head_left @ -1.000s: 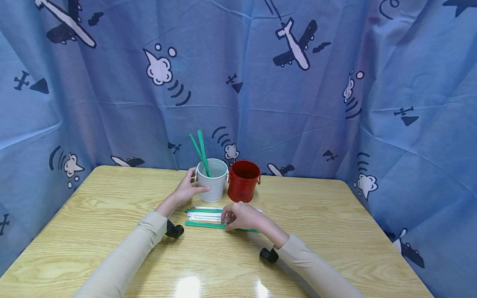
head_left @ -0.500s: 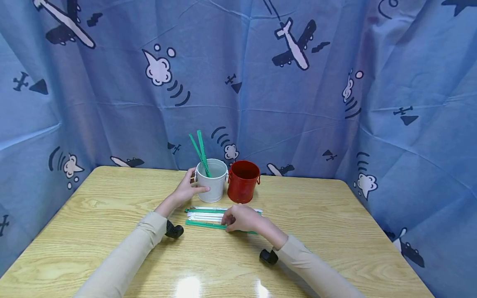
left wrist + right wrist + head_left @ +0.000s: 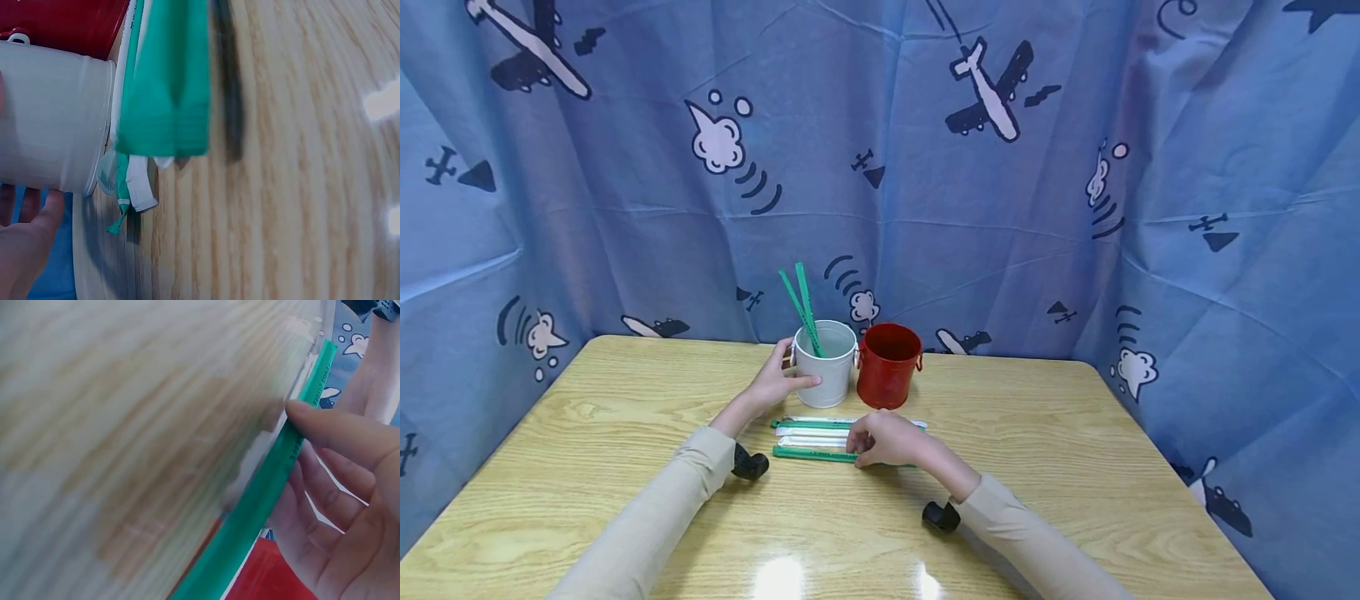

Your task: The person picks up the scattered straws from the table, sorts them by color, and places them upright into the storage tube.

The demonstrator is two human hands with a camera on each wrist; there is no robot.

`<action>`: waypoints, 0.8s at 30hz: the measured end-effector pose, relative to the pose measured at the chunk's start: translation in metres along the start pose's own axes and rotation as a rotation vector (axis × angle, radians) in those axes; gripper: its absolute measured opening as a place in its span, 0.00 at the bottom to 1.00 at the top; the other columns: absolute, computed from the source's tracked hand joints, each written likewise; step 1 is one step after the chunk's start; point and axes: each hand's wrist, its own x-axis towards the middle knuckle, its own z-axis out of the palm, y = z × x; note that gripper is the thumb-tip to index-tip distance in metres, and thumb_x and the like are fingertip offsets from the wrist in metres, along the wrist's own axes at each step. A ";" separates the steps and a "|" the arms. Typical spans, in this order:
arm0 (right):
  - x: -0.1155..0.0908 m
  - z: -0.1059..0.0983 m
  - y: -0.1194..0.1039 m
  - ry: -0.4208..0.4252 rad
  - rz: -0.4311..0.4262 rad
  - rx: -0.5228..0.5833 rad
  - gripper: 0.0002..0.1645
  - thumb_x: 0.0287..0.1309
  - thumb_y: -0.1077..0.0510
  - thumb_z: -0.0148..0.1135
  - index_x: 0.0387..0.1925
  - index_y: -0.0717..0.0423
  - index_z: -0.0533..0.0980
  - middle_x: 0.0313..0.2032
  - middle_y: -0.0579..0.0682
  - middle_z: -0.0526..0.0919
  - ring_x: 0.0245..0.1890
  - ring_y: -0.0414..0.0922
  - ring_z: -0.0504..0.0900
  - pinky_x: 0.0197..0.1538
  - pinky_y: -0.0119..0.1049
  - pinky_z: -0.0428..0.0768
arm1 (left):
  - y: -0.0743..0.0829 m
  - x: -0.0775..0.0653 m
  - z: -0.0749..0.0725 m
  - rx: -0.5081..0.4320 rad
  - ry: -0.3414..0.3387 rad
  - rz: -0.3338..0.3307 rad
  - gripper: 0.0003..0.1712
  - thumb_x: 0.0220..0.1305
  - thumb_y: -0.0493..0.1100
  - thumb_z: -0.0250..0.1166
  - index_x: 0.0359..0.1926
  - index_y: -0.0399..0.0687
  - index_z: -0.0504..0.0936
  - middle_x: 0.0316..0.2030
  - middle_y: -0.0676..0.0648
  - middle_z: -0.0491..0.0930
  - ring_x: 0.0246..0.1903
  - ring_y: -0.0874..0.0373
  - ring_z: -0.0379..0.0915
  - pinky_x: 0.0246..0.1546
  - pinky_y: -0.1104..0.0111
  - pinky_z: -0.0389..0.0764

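Note:
My left hand [image 3: 771,382] holds the white bucket [image 3: 825,379] at its left side, the thumb along the front. Two green-wrapped straws [image 3: 805,304] lean upright inside that bucket. In front of the buckets, my right hand [image 3: 889,437] pinches a green-wrapped straw [image 3: 250,500] between thumb and fingers. Its flat wrapper end [image 3: 165,119] looms large in the left wrist view, with a dark shadow on the wood beside it. Behind this straw lies a row of several wrapped straws, white ones [image 3: 812,437] and a green one [image 3: 805,424], partly hidden by my right hand.
A red bucket [image 3: 887,379] with small side handles stands right beside the white one. Both are near the back of the wooden table [image 3: 1037,442]. A blue curtain [image 3: 880,192] printed with airplanes hangs behind and around the table.
The green straw in my right hand has shifted slightly, and its left end looks a little raised. My left hand stays on the white bucket.

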 end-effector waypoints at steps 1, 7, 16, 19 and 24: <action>-0.001 0.000 0.000 -0.001 -0.002 0.007 0.07 0.49 0.60 0.73 0.32 0.50 0.82 0.23 0.41 0.79 0.26 0.35 0.72 0.33 0.23 0.75 | 0.000 0.000 0.000 -0.004 0.000 0.001 0.50 0.59 0.35 0.68 0.73 0.45 0.45 0.71 0.33 0.50 0.70 0.32 0.48 0.69 0.45 0.59; -0.003 -0.003 0.003 -0.004 0.006 0.050 0.07 0.50 0.60 0.72 0.31 0.49 0.81 0.24 0.41 0.80 0.26 0.36 0.74 0.33 0.24 0.75 | -0.002 0.000 0.000 0.003 0.004 0.008 0.50 0.59 0.36 0.68 0.73 0.45 0.46 0.71 0.33 0.50 0.70 0.32 0.48 0.69 0.45 0.59; -0.007 -0.011 0.009 0.010 0.003 0.096 0.07 0.50 0.61 0.72 0.31 0.50 0.80 0.25 0.42 0.80 0.28 0.39 0.75 0.33 0.24 0.76 | -0.002 -0.001 0.000 0.012 0.009 0.016 0.49 0.58 0.37 0.69 0.73 0.44 0.47 0.70 0.34 0.53 0.70 0.33 0.50 0.70 0.47 0.59; -0.009 -0.013 0.011 0.029 0.005 0.108 0.08 0.50 0.62 0.72 0.31 0.49 0.80 0.25 0.42 0.80 0.28 0.40 0.75 0.33 0.26 0.77 | 0.000 -0.002 0.000 0.014 0.009 0.021 0.49 0.58 0.37 0.69 0.73 0.43 0.47 0.70 0.33 0.53 0.70 0.33 0.50 0.70 0.46 0.59; -0.010 -0.018 0.010 0.056 0.016 0.125 0.07 0.51 0.62 0.71 0.32 0.49 0.80 0.26 0.43 0.81 0.29 0.42 0.77 0.33 0.27 0.78 | 0.001 -0.002 0.000 0.019 0.005 0.018 0.49 0.59 0.37 0.68 0.73 0.43 0.47 0.70 0.33 0.52 0.70 0.32 0.49 0.70 0.45 0.58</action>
